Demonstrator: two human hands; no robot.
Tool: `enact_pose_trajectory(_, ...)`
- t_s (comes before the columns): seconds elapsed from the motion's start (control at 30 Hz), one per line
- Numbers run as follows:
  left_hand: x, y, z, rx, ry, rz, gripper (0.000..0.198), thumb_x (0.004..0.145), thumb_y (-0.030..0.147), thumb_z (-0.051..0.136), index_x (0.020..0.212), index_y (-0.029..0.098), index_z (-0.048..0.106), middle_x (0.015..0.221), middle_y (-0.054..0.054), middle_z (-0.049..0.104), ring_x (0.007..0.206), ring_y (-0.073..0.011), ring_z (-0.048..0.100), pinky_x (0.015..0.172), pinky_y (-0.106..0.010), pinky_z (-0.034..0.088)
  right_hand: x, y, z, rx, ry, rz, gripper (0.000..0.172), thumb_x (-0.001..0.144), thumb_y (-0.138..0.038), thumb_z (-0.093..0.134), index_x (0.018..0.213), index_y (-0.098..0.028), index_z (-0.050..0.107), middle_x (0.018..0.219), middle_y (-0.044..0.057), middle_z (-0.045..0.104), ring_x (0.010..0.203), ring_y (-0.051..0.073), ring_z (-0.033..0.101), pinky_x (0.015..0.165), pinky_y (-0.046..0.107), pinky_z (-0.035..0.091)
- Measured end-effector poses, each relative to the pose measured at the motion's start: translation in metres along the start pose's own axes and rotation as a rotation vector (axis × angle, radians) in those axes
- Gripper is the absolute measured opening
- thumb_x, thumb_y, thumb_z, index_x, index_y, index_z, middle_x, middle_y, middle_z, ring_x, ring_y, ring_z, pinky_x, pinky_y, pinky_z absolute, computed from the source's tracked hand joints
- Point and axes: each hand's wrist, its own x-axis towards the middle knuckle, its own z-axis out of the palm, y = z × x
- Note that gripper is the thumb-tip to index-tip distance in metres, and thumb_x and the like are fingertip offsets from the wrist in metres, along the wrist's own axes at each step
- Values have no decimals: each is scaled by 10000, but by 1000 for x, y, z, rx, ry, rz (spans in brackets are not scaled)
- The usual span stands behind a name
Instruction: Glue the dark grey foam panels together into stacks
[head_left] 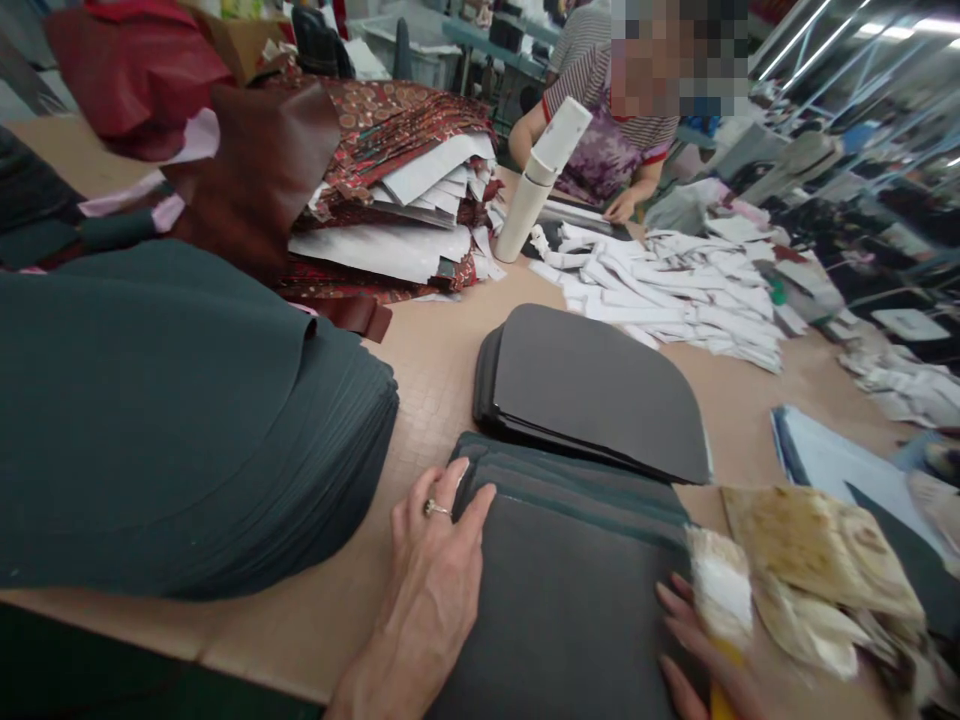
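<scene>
My left hand (435, 560), with a ring on one finger, rests on the left edge of a fanned stack of dark grey sheets (562, 600), its fingers apart. At the stack's right edge is my right hand (705, 650), partly cut off by the frame. It holds a yellow-handled tool with a pale, fuzzy head (720, 590). Just behind lies a second stack of dark rounded panels (592, 390). A large pile of dark green-grey sheets (150, 420) spreads out on the left.
Patterned red material and white sheets (405, 180) are heaped at the back. A cream cylinder (525, 205) stands beside white strips (660, 290). Stained cloths (832, 570) lie at the right. Across the table (427, 370) a person (600, 130) sits.
</scene>
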Motion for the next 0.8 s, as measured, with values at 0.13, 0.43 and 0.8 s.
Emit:
enact_pose_trajectory(0.13,3,7,0,2,36,68,384,791,36,422,1094,187,604,1279,-117,512,1161,-301,443,870,-500,477,5,-6,-5,1,-83,21,405,789,-302,585,1184,-247,519,1153,87,631,1071,260,589,877,385,508)
enact_pose_trajectory(0.43,2,39,13,-56,-175,406,418,877,163,418,1295,173,427,1388,-31,446,1301,-231,355,1046,-415,390,6,5,10,-86,71,-24,266,815,-298,529,1069,-221,550,1073,85,663,1000,242,628,805,382,529)
enact_pose_trajectory(0.8,1,42,17,58,-217,434,436,885,364,432,1280,182,457,1389,-31,442,1298,-257,358,1044,-431,364,58,-45,3,37,105,-94,330,797,-154,575,1114,-214,506,1190,116,593,1112,220,556,848,366,516)
